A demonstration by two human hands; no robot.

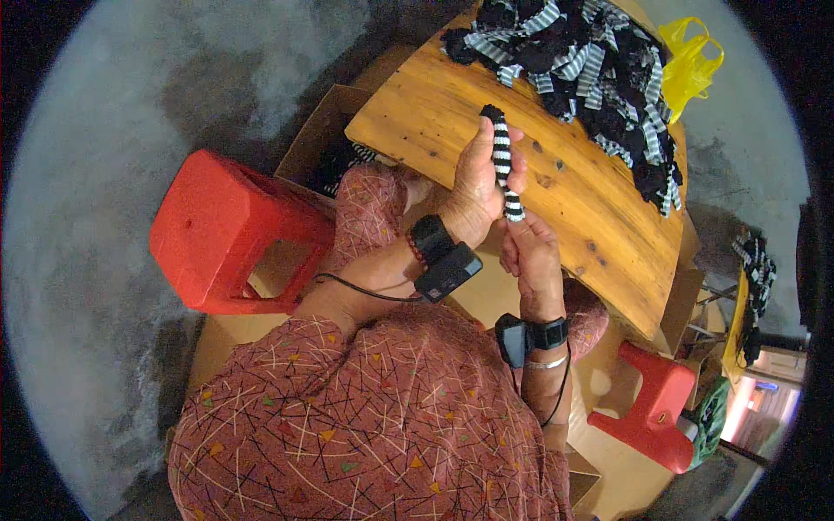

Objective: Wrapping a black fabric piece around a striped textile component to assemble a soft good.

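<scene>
A narrow black-and-white striped knitted piece (501, 154) is held upright between my hands, above the near edge of the wooden table. Its upper end is solid black. My left hand (472, 187) grips it along its length, thumb on the left side and fingertips showing on the right. At the lower striped end, my right hand (533, 252) pinches the knit between thumb and fingers. Whether the piece is a sock, a glove part or something else I cannot tell.
A wooden table (434, 108) carries a heap of black, grey and white striped knits (599, 78) at its far right, beside a yellow plastic bag (691, 69). Red stools stand left (217, 230) and right (651, 404). A cardboard box (317, 130) with knits sits left of the table.
</scene>
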